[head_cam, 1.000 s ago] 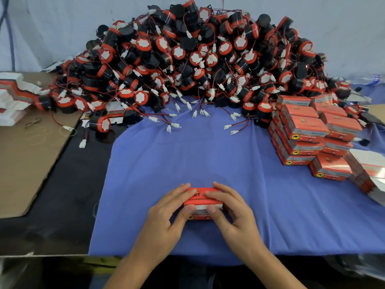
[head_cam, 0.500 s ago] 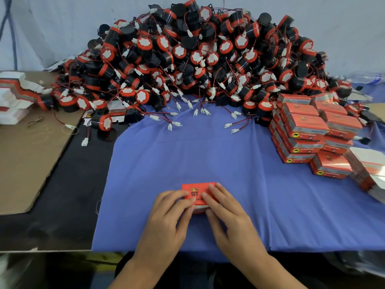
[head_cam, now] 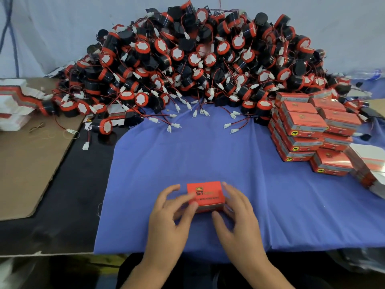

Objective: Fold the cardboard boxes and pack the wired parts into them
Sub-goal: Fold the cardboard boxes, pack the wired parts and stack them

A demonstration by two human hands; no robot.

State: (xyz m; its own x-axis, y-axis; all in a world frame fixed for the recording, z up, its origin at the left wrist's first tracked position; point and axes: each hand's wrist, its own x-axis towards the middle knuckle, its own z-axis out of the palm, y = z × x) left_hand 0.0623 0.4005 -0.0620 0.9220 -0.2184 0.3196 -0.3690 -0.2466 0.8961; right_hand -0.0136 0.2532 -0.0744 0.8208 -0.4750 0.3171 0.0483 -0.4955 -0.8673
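We have a small red box (head_cam: 205,195) near the front of the blue cloth (head_cam: 208,153), and both our hands are at it. The box looks folded up, with its printed top facing us.

Our right hand (head_cam: 237,217) has a narrow grip on the box. Its fingers lie along the right end and its thumb sits at the near edge. Our left hand (head_cam: 168,217) has its fingers spread and a little bent, with the tips against the left end of the box. That hand is blurry, so we cannot tell if its grip really holds the box or only touches it.

Far back on the cloth is a big pile of wired parts (head_cam: 198,65). They are round and black, with red rims and white faces. Thin wires with little white plugs spill from the pile toward us. They stop well apart from the box.

On the right is a stack of closed red boxes (head_cam: 302,130), just beside the pile. Past it, at the right edge, are some flat boxes (head_cam: 368,163).

On the left the black counter (head_cam: 68,205) shows, with a brown cardboard sheet (head_cam: 27,163) on it. A stack of flat white and red boxes (head_cam: 14,105) sits at the far left. One wired part (head_cam: 102,126) lies alone by the edge of the cloth.
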